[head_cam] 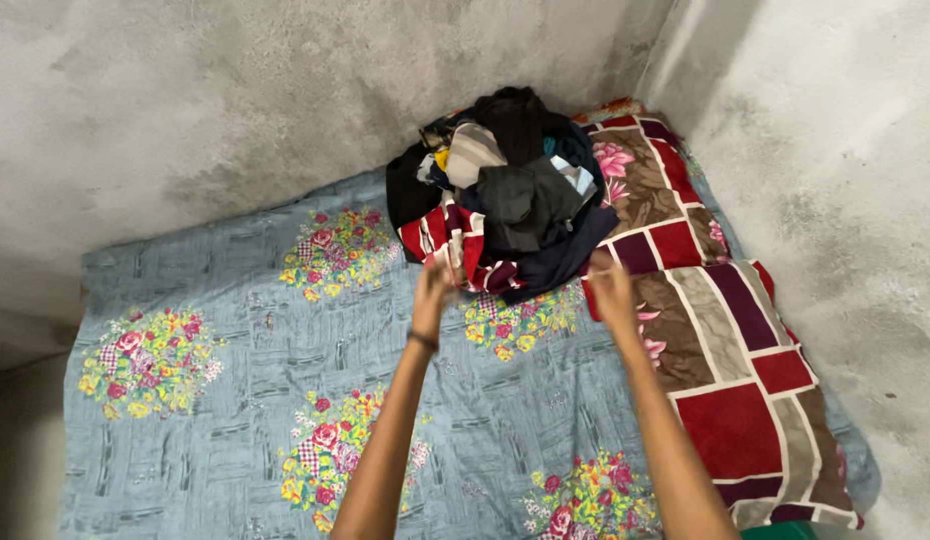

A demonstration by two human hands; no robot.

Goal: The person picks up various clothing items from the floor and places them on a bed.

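Bedsheet (235, 400), grey-blue with floral clusters, spread across mattress, bare concrete walls at 12 and 3 o'clock. Patchwork blanket (725, 340) in maroon, brown and purple blocks, laid along sheet edge from 1 to 5 o'clock. Heap of clothes (515, 190), dark and striped garments tangled together, piled at 12 o'clock against wall corner, overlapping blanket. Left hand (432, 290) raised at 7 o'clock edge of heap, fingers blurred, touching red-striped garment (455, 240); grip state not discernible. Right hand (610, 290) at 5 o'clock edge of heap, over blanket, blurred; open or closed not discernible. Dark band on left wrist.
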